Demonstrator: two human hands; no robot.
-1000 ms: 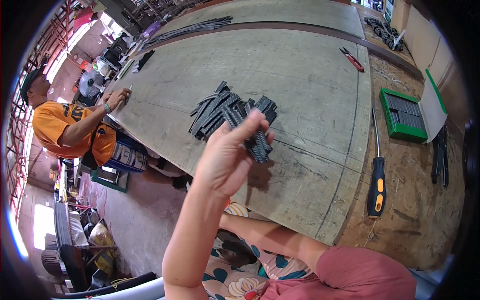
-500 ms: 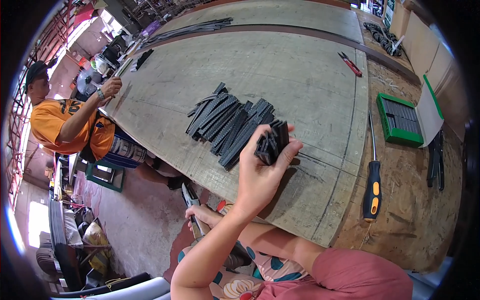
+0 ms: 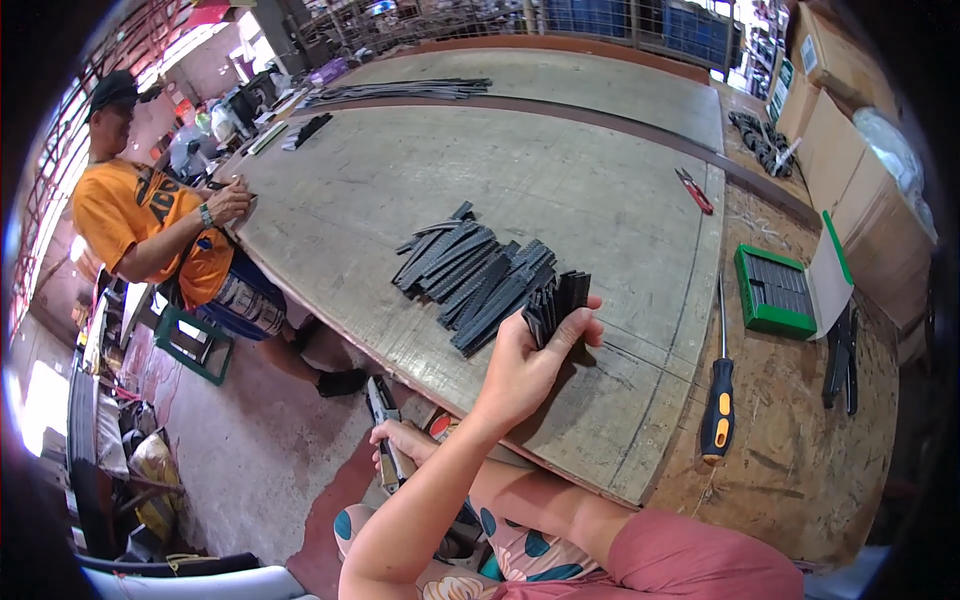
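Note:
My left hand is closed around a bundle of short black strips, their ends bunched upright above the thumb. Just left of the bundle, a loose pile of similar textured black strips lies on the table. My right forearm passes beneath the left one. Low beside the table's near edge, my right hand is wrapped around a grey metal hand tool; its lower part is partly hidden, and I cannot make out its exact kind.
On the right lie a screwdriver, red-handled snips, a green box of grey staple-like strips and a black plier-like tool. Long dark strips lie at the back. A person in orange stands at the left edge.
The view has tilted up, showing more of the background. Both my hands keep their holds. The other person's raised hand has come down, and both hands are now together.

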